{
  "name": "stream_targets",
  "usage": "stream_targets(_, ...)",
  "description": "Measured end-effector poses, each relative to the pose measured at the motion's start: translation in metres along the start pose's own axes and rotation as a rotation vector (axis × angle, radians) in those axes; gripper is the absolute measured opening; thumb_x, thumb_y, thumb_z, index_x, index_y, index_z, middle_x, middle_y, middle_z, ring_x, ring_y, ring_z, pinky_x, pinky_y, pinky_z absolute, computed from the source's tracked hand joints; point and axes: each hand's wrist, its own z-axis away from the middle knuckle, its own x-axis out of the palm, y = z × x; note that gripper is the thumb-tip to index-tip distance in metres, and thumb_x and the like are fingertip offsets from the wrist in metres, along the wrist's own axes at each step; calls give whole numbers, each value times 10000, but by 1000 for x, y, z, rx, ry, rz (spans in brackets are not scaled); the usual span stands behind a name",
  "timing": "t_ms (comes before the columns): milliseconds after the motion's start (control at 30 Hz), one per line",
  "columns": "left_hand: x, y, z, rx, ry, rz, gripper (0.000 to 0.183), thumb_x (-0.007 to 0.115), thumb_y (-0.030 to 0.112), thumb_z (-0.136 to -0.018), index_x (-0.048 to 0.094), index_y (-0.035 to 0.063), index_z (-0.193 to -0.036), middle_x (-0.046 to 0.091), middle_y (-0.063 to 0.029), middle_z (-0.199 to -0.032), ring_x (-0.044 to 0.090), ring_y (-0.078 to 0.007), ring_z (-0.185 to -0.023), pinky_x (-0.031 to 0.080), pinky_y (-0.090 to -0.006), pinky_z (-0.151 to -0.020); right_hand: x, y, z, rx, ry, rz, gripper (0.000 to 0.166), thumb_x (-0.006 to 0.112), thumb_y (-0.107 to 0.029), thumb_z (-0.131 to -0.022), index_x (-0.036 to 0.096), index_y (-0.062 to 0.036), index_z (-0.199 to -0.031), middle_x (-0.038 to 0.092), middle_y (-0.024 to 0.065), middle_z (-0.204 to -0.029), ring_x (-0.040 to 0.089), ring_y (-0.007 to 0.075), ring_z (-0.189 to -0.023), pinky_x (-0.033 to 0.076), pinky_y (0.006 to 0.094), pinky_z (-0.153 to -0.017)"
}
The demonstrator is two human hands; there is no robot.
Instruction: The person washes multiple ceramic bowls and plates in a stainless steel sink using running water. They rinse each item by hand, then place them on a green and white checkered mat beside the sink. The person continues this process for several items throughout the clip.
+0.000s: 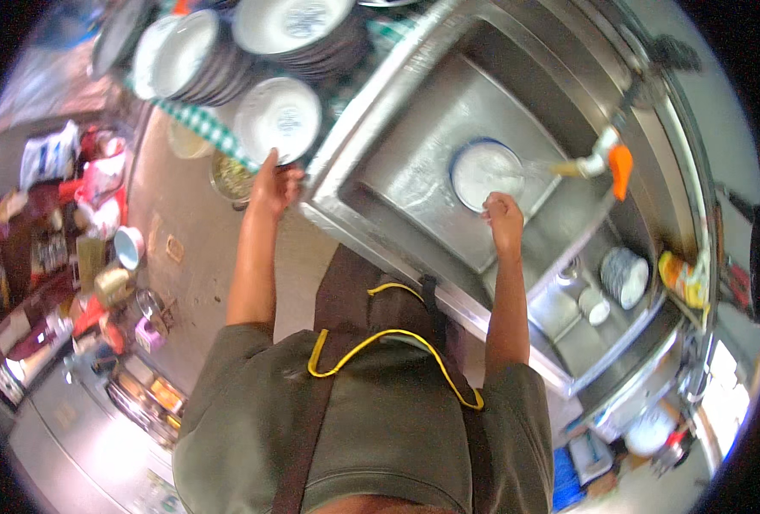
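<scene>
At the near edge of a checked cloth, my left hand point(277, 183) has its thumb over the rim of a white bowl point(276, 119) with a blue motif. Its other fingers are curled beside the rim, and blur hides whether they grip it. Inside the large steel sink basin point(412, 151), my right hand point(503, 218) pinches the near rim of a blue-edged white bowl point(479, 167). A stream of water runs into that bowl from a faucet spout point(572, 168) with an orange lever point(620, 172).
Stacked white bowls point(190, 54) and a taller stack of dishes point(299, 26) stand on the green checked cloth point(203, 128). A pot of chopped food point(231, 178) is below the cloth's edge. The second basin holds stacked dishes point(625, 279) and a white cup point(593, 306).
</scene>
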Motion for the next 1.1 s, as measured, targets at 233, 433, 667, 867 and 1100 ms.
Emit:
stream_targets(233,200,-152,-5,323,-61,-1141,461,565,448,-897,681,3,-917,670,-121,-734,645,-220,-632,502,-365,-571,-73,73,-71,118,184,802,535,588,-483,-871,620,37,-993,655,258,-984,623,438,-927,481,482,-860)
stream_targets(433,251,-239,-114,421,-5,-1725,454,551,448,-861,708,47,-1003,652,-184,-1148,617,-345,-1083,471,-486,-925,-53,103,-85,-23,100,1002,536,550,-483,-884,668,1,-1080,664,236,-1054,646,371,-969,496,472,-850)
stream_targets(667,265,-239,-120,457,188,-1562,384,584,368,-823,718,13,-878,698,-204,-939,686,-345,-886,537,-465,-788,-53,103,-105,116,121,590,374,605,-298,-849,636,71,-902,674,198,-760,639,271,-486,504,388,-463)
stream_targets(867,263,-256,-112,-239,-239,-844,308,625,285,-844,675,20,-993,700,-180,-908,699,-317,-841,558,-493,-669,-75,-10,-68,-421,135,702,252,602,-165,-806,651,68,-887,658,262,-883,630,431,-846,494,485,-773)
stream_targets(1100,297,-281,-123,-85,-417,-154,278,633,159,-856,593,6,-1085,637,-103,-783,617,-206,-599,559,-352,-578,-78,-51,-58,-724,306,531,312,557,-31,-793,608,44,-1092,617,259,-1018,599,394,-976,465,450,-849)
